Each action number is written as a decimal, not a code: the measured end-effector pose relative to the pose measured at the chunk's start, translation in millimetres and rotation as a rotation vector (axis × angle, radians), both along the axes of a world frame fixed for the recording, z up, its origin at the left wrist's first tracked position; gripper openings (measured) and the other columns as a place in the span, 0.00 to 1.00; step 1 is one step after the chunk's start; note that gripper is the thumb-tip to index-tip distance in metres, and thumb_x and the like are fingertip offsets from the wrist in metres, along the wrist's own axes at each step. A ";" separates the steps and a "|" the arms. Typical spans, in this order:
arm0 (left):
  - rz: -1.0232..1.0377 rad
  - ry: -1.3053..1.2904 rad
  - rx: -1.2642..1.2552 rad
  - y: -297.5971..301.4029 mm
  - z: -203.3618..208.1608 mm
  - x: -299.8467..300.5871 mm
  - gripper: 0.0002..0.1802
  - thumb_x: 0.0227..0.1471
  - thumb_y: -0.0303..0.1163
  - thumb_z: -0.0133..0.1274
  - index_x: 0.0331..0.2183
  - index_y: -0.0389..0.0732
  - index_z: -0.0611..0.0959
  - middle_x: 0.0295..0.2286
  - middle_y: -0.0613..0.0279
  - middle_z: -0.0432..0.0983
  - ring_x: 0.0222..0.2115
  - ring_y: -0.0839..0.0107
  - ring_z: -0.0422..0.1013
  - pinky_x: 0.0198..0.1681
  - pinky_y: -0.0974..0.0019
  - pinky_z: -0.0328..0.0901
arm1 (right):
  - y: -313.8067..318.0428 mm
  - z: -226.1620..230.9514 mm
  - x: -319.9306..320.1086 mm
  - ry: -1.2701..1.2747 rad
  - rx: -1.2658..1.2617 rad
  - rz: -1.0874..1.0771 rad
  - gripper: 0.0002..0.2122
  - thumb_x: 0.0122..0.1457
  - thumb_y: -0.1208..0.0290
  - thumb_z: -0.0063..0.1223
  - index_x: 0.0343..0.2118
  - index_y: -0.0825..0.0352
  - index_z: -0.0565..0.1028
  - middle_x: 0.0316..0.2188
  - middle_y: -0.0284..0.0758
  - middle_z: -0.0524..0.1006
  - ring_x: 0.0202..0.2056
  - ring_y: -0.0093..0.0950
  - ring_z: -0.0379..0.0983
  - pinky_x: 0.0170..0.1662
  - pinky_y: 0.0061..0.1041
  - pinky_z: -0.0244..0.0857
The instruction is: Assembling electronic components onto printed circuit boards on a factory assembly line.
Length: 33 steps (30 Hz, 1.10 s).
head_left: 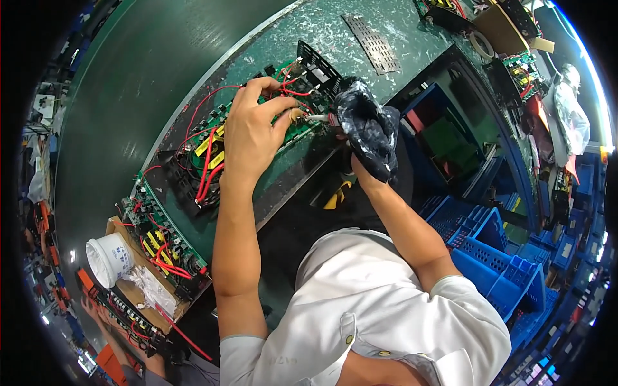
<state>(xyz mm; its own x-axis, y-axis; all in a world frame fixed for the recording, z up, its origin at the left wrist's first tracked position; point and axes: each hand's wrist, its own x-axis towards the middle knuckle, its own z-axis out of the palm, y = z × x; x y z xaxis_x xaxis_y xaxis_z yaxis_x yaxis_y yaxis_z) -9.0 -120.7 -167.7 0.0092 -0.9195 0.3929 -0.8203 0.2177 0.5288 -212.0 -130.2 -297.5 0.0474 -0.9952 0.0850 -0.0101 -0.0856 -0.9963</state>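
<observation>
A green circuit board (225, 125) with yellow parts and red wires lies on the bench, a black slotted frame (320, 71) at its far end. My left hand (251, 128) is bare and rests over the board, its thumb and forefinger drawn together at the near edge. What they pinch is too small to make out. Facing them is my right hand (367, 125), covered by black cloth or a glove smeared with white paste. From it a thin red-and-white stick (320, 118) points toward the left fingertips; the right fingers are mostly hidden.
A second board (158, 238) lies at lower left, beside a cardboard box with a white tub (111, 258). A perforated metal strip (371, 44) lies farther back. To the right stand a black-framed screen (444, 135) and blue crates (496, 270). Another person's hands (106, 321) work at far lower left.
</observation>
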 end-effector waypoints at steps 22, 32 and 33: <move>0.007 -0.011 0.019 2.3 0.3 4.8 0.10 0.44 0.31 0.65 0.32 0.41 0.87 0.40 0.59 0.73 0.41 0.61 0.71 0.43 0.60 0.65 | 1.6 56.0 4.2 -0.250 0.332 0.131 0.12 0.65 0.76 0.44 0.51 0.69 0.70 0.46 0.38 0.73 0.46 0.28 0.71 0.50 0.26 0.65; 0.008 -0.012 0.023 2.6 1.3 5.2 0.12 0.44 0.31 0.64 0.34 0.40 0.86 0.41 0.58 0.73 0.42 0.58 0.71 0.45 0.59 0.65 | -22.6 64.2 15.1 -0.462 -0.012 0.016 0.08 0.61 0.76 0.54 0.43 0.69 0.75 0.37 0.34 0.78 0.38 0.22 0.74 0.46 0.20 0.67; 0.012 -0.016 0.027 5.4 0.6 8.6 0.14 0.44 0.31 0.65 0.36 0.39 0.85 0.42 0.57 0.73 0.42 0.57 0.71 0.46 0.59 0.65 | -20.4 95.0 1.2 0.190 -0.043 0.081 0.08 0.63 0.73 0.52 0.43 0.68 0.75 0.39 0.36 0.79 0.37 0.24 0.75 0.39 0.22 0.68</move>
<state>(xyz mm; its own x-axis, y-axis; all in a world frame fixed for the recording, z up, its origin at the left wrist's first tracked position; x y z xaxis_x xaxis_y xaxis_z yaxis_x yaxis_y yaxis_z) -0.5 -115.4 -167.1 0.0140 -0.9298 0.3678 -0.8314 0.1935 0.5209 -210.8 -150.6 -202.6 0.1461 -0.9832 0.1092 -0.1890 -0.1361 -0.9725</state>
